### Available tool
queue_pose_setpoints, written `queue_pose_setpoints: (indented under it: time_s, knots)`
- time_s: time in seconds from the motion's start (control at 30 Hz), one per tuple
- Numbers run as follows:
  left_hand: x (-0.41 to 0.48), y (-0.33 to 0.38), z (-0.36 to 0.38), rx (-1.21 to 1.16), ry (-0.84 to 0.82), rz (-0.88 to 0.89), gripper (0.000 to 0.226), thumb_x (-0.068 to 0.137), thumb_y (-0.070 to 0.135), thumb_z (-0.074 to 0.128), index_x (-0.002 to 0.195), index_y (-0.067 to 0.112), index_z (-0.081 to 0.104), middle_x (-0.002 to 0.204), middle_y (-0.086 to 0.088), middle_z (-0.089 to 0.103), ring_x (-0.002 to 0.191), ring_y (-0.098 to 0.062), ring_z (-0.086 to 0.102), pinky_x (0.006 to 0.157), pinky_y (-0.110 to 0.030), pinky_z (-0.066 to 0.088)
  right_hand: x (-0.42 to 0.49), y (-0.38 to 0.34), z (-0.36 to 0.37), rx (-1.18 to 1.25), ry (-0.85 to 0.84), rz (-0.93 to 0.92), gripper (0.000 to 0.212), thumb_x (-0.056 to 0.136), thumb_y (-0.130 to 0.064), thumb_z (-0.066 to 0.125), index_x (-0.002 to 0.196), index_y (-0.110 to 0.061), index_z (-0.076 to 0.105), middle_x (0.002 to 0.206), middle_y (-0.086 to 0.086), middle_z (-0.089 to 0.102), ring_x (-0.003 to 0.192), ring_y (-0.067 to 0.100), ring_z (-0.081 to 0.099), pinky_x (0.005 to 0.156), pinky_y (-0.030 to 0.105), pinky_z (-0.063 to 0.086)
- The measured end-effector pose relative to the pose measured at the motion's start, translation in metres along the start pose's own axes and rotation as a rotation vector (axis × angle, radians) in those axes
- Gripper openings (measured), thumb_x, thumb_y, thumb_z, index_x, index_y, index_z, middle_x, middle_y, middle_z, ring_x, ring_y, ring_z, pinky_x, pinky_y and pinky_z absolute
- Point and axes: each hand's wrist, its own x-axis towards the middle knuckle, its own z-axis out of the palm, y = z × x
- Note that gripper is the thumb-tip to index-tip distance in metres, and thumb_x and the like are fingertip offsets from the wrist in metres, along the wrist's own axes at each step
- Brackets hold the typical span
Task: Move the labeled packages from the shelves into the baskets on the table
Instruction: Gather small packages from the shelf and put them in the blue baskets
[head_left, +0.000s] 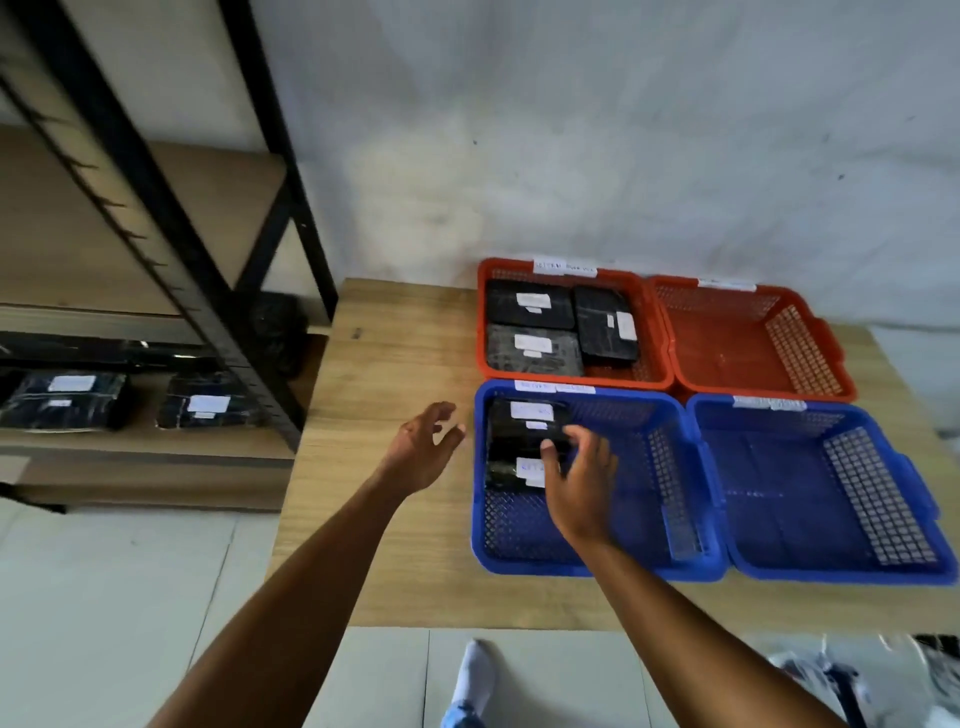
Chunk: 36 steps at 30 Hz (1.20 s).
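Four labeled baskets stand on the wooden table (395, 353). The far left red basket (480, 322) holds three black wrapped packages with white labels. The near left blue basket (597, 569) holds two black labeled packages (519, 441) at its far left corner. My right hand (579, 483) reaches into this basket, fingers spread, thumb and fingertips resting on those packages. My left hand (423, 447) hovers open over the table just left of the blue basket, holding nothing. Two more black labeled packages (65, 397) (208, 405) lie on a low shelf at the left.
The far right red basket (727, 358) and the near right blue basket (779, 493) have nothing in them. A black metal shelf frame (171, 249) stands left of the table. A socked foot (475, 670) shows on the tiled floor below. A white wall is behind.
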Motion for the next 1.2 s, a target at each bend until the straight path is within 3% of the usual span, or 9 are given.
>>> queue_pose_setpoints:
  time_s: [0.07,0.2,0.4,0.5,0.63,0.8,0.97,1.07,1.2]
  knots:
    - [-0.018,-0.007,-0.037,0.065,-0.002,0.029,0.035,0.097,0.033,0.061,0.127,0.016,0.062,0.125,0.0,0.068,0.113,-0.017,0.065,0.093,-0.03,0.052,-0.012,-0.045,0.012,0.048,-0.051,-0.25,0.033,0.094,-0.042,0.056,0.114,-0.017,0.058,0.113,0.003,0.061,0.104,0.027,0.057,0.089,0.042,0.045]
    - [-0.067,-0.035,-0.134,0.17,0.073,0.071,0.029,0.094,0.042,0.059,0.113,0.023,0.07,0.112,0.005,0.073,0.104,-0.016,0.068,0.089,-0.037,0.055,-0.048,-0.156,0.051,0.083,-0.337,-0.564,0.026,0.091,-0.039,0.055,0.112,-0.024,0.06,0.108,-0.01,0.06,0.103,0.015,0.058,0.089,0.039,0.049]
    - [-0.155,-0.085,-0.309,0.285,0.311,0.036,0.025,0.088,0.036,0.059,0.107,0.027,0.072,0.102,0.002,0.076,0.09,-0.017,0.072,0.079,-0.039,0.059,-0.102,-0.325,0.125,0.106,-0.617,-0.777,0.015,0.094,-0.039,0.058,0.105,-0.03,0.059,0.101,-0.014,0.058,0.095,0.004,0.056,0.083,0.034,0.051]
    - [-0.184,-0.108,-0.384,0.371,0.436,0.0,0.015,0.093,0.024,0.061,0.102,0.027,0.073,0.095,0.003,0.075,0.083,-0.016,0.072,0.075,-0.037,0.059,-0.124,-0.401,0.16,0.143,-0.644,-0.811,0.016,0.091,-0.038,0.063,0.104,-0.028,0.062,0.101,-0.01,0.059,0.095,0.007,0.056,0.085,0.032,0.051]
    - [-0.209,-0.138,-0.466,0.379,0.598,-0.041,0.014,0.093,0.026,0.064,0.102,0.029,0.073,0.096,0.007,0.074,0.079,-0.008,0.067,0.069,-0.024,0.051,-0.147,-0.487,0.193,0.186,-0.708,-0.819,0.02,0.094,-0.036,0.064,0.111,-0.025,0.062,0.11,-0.007,0.059,0.097,0.005,0.054,0.076,0.01,0.04]
    - [-0.222,-0.181,-0.545,0.406,0.707,-0.08,0.02,0.092,0.035,0.063,0.111,0.034,0.071,0.109,0.009,0.074,0.091,-0.012,0.071,0.079,-0.032,0.058,-0.152,-0.573,0.255,0.232,-0.774,-0.805,0.02,0.094,-0.038,0.065,0.11,-0.028,0.061,0.115,-0.008,0.059,0.104,0.01,0.056,0.083,0.024,0.051]
    - [-0.204,-0.228,-0.622,0.433,0.73,-0.105,0.021,0.092,0.041,0.063,0.111,0.034,0.07,0.112,0.011,0.071,0.096,-0.009,0.068,0.081,-0.032,0.058,-0.142,-0.653,0.326,0.295,-0.775,-0.798,0.019,0.091,-0.038,0.067,0.106,-0.028,0.062,0.112,-0.009,0.06,0.094,0.003,0.055,0.071,0.011,0.043]
    - [-0.182,-0.259,-0.67,0.424,0.717,-0.132,0.025,0.091,0.049,0.06,0.11,0.035,0.068,0.115,0.01,0.071,0.097,-0.005,0.067,0.082,-0.03,0.058,-0.129,-0.694,0.373,0.311,-0.795,-0.728,0.02,0.09,-0.04,0.068,0.105,-0.028,0.061,0.11,-0.005,0.062,0.094,0.008,0.058,0.077,0.02,0.049]
    - [-0.154,-0.279,-0.723,0.393,0.788,-0.12,0.02,0.093,0.038,0.063,0.111,0.031,0.068,0.114,0.008,0.07,0.099,-0.013,0.067,0.079,-0.027,0.053,-0.113,-0.744,0.424,0.329,-0.784,-0.624,0.025,0.09,-0.037,0.07,0.108,-0.022,0.061,0.111,-0.001,0.065,0.096,0.013,0.061,0.085,0.026,0.052]
